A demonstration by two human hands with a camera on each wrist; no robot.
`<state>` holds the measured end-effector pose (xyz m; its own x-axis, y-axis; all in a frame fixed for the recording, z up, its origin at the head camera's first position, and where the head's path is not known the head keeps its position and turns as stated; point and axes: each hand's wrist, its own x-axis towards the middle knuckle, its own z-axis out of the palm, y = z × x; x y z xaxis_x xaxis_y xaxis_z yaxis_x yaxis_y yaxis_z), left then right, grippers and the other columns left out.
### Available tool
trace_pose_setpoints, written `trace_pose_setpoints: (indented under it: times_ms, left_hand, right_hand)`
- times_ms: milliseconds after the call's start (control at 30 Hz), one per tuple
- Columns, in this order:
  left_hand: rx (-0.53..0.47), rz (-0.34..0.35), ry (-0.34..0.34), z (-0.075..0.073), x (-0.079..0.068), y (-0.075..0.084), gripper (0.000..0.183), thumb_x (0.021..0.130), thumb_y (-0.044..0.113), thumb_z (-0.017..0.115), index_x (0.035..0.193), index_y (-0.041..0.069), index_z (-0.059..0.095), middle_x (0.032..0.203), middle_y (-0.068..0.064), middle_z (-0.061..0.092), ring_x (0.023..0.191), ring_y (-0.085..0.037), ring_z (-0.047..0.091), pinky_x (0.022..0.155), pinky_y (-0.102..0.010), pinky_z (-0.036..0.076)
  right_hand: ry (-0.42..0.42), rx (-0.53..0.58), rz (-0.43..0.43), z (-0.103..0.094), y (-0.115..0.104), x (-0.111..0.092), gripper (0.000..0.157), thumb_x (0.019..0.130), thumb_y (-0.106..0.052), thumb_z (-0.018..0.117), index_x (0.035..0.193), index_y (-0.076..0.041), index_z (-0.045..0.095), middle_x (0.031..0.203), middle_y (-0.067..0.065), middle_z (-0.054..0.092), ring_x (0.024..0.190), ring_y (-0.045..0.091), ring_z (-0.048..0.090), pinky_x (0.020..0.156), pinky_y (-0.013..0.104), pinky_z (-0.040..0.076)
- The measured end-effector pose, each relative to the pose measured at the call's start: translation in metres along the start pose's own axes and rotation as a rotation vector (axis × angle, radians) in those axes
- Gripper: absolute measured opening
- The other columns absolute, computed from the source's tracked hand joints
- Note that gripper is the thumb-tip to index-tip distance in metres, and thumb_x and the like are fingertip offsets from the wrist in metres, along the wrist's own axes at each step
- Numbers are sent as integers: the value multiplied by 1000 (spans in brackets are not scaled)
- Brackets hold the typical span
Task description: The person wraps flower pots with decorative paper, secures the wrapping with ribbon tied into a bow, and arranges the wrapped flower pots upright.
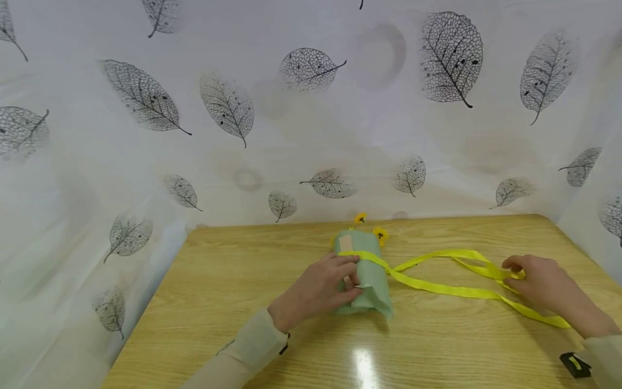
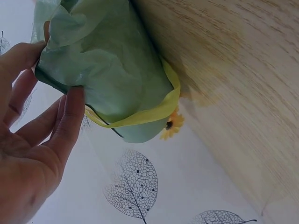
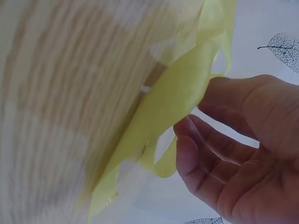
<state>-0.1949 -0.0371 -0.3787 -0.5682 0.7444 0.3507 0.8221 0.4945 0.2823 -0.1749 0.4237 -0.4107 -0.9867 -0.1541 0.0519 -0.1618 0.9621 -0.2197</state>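
Note:
A small bouquet wrapped in green paper [image 1: 371,281] lies on the wooden table, a few yellow flowers [image 1: 380,234] showing at its far end. Round the wrap runs a yellow ribbon [image 1: 447,289], whose long strands stretch off to the right. My left hand [image 1: 320,289] holds the bouquet from its left side, fingertips on the wrap close to the ribbon band. In the left wrist view, the thumb and fingers [image 2: 70,116] grip the edge of the green paper. Out to the right, my right hand [image 1: 546,283] pinches the looped ribbon strands [image 3: 173,98] between thumb and curled fingers.
The wooden table [image 1: 233,270] reaches back to a white sheet [image 1: 301,129] printed with dark leaves, which hangs behind it and along both sides. Light glares off the table's front. A dark strap piece [image 1: 575,364] sits at the right wrist.

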Motion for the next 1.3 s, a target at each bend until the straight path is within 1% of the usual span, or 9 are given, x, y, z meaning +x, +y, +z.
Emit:
trace_pose_setpoints:
  times_ms: [100,200,367,467,600,867,1000,1067,1300]
  left_hand:
    - [2,0,-1,0,0,0,14,94,26,76,88,17,67,96,7,71,132,-20,61,107,-34,52]
    - [1,0,-2,0,0,0,14,94,26,77,88,17,67,97,7,72,131,-20,61,107,-34,52]
    - [5,3,-2,0,1,0,15,94,27,77,88,17,67,99,7,72,131,-20,61,107,-34,53]
    - [2,1,1,0,1,0,15,94,27,77,89,17,67,102,5,74,130,-20,62,105,-34,54]
    - [2,-1,-1,0,0,0,15,94,27,77,90,16,66,107,4,74,130,-21,62,104,-34,54]
    - [4,5,9,0,-1,-2,15,93,26,77,89,17,67,100,6,74,129,-20,62,104,-33,54]
    - [16,6,21,0,-1,-3,14,93,26,77,90,17,67,108,3,75,127,-21,63,102,-33,55]
    - [15,6,22,0,-1,-3,14,93,25,77,90,16,67,110,2,75,127,-21,63,102,-33,55]
    - [-8,2,7,0,0,-2,15,93,25,77,89,16,67,115,2,74,130,-22,62,105,-34,54]
  right_hand:
    - [-25,-7,15,0,0,2,36,86,-12,77,114,10,70,99,31,71,82,45,68,68,56,56]
    - [-38,-13,-2,1,1,3,26,87,-10,75,107,6,74,97,27,72,83,46,68,70,58,56]
    - [4,-13,-11,1,2,1,20,89,-5,70,104,7,74,81,7,72,67,21,63,61,40,54]
    - [90,-23,-20,-1,1,0,17,88,-5,72,102,4,74,74,-1,69,59,6,53,53,27,42]
    - [254,-21,-61,-7,-2,-4,8,84,-5,79,91,-3,77,71,-3,69,57,-3,49,49,23,37]
    - [391,210,4,-28,-31,3,13,91,-15,77,98,-4,77,86,10,76,69,-22,47,54,11,44]
    - [407,313,-21,-32,-52,13,9,91,-15,78,98,-9,79,84,-20,72,72,-21,52,59,7,46]
    - [404,347,-39,-31,-64,18,8,91,-15,78,98,-11,80,84,-26,70,72,-18,56,59,8,48]
    - [357,428,-147,-18,-116,45,8,94,-14,75,99,-12,80,91,11,79,68,-5,63,58,15,51]
